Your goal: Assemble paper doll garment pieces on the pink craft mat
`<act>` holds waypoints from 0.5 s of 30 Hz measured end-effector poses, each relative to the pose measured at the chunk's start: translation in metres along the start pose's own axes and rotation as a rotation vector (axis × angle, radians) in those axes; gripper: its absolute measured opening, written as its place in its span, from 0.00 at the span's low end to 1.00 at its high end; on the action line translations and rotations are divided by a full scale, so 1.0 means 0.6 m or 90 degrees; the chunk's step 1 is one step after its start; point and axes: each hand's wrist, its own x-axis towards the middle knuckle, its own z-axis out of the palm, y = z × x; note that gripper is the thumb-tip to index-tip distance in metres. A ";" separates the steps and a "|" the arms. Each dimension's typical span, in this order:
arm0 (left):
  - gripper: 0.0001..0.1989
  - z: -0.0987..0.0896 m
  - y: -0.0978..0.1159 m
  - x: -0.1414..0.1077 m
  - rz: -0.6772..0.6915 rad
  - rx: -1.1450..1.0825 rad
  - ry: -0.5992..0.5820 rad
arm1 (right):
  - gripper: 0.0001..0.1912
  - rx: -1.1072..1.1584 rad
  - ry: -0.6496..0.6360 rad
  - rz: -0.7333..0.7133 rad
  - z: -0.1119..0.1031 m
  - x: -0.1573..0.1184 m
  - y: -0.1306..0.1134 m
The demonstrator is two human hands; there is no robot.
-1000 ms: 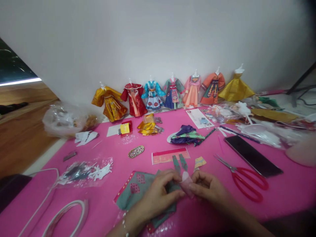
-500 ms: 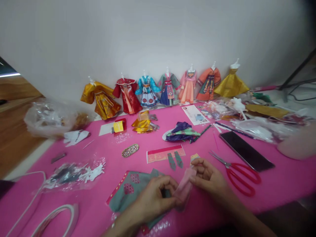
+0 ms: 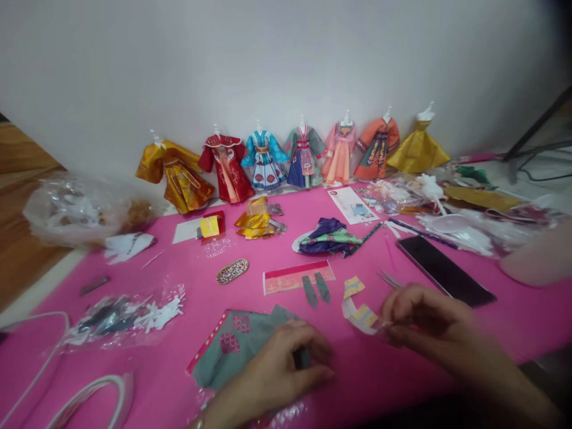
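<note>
My left hand (image 3: 290, 357) rests over a grey-green doll garment (image 3: 250, 333) with pink patches and a red studded edge. Its fingers curve loosely apart from the thumb, and nothing shows between them. Further right, my right hand (image 3: 429, 322) is blurred, its fingertips pinched together. A curled yellow-patterned strip (image 3: 364, 314) with a white underside reaches to those fingertips; whether they grip it I cannot tell. The pink cloth is out of sight. Scissors (image 3: 389, 279) lie behind the right hand, which hides their handles. Two small grey-green tabs (image 3: 316, 289) lie between the hands, farther off.
Dressed doll forms (image 3: 304, 155) stand in a row along the wall. A phone (image 3: 444, 268) lies at right, near plastic bags (image 3: 469, 232). A bag of white pieces (image 3: 129, 313) is at left. Mid-table are a sequined oval (image 3: 232, 271) and a purple-green garment (image 3: 328, 238).
The pink cloth that both hands held has gone from view. My left hand has let go of it. My right hand has moved right, over the scissors, uncovering the patterned strip.
</note>
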 end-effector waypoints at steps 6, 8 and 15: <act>0.08 -0.002 -0.007 0.005 0.005 -0.063 0.171 | 0.10 0.000 -0.168 0.067 0.003 0.018 -0.021; 0.10 -0.004 -0.010 0.006 0.009 -0.043 0.213 | 0.07 -0.073 -0.190 0.061 0.021 0.046 -0.007; 0.06 -0.010 -0.003 0.003 0.195 0.164 0.079 | 0.02 -0.312 -0.138 -0.076 0.064 0.102 0.057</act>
